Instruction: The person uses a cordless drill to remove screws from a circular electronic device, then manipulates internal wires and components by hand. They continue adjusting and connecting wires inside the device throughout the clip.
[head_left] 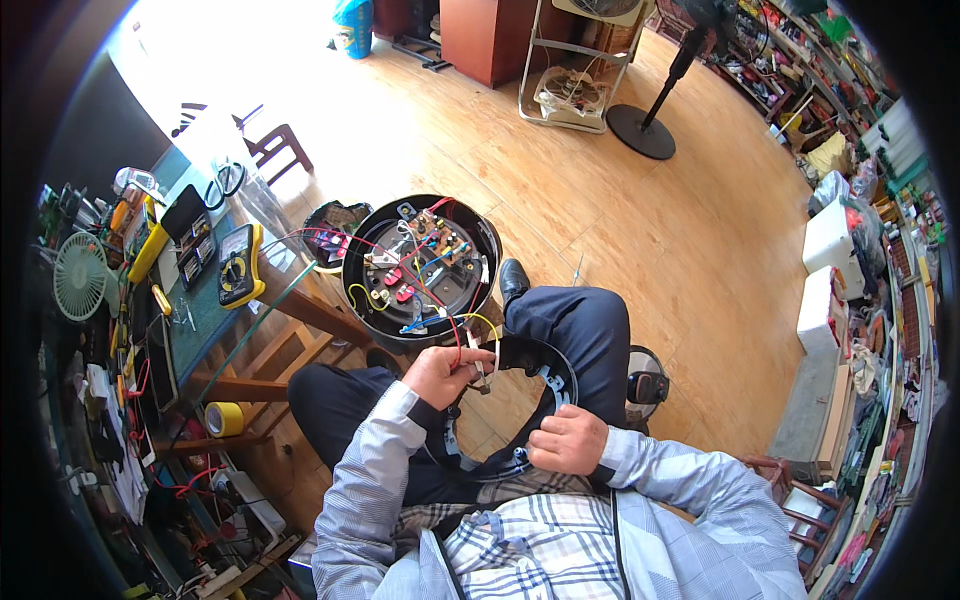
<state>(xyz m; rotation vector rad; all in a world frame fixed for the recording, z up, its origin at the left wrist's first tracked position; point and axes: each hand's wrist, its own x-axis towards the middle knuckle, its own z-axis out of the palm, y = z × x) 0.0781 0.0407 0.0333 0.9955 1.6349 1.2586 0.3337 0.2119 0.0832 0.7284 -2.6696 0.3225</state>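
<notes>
A black ring-shaped housing (535, 353) with pale blue brackets inside lies across my lap. My right hand (568, 440) is closed on its right side, fingers curled over the rim. At the ring's upper left, my left hand (445, 377) pinches a small white wired part (477, 352), with red and yellow wires close to the fingers. Just beyond the ring sits an open round black appliance base (460, 285). It holds a brown circuit board (445, 240), red connectors (405, 292) and many coloured wires, some of which reach toward my left hand.
At left, a glass-topped workbench (200, 310) carries a yellow multimeter (240, 265), an open dark case (192, 240) and a small fan (82, 275). Yellow tape (224, 419) is below. Beyond stand a pedestal fan (640, 130) and a metal rack (530, 90). Crowded shelves (900, 300) line the right.
</notes>
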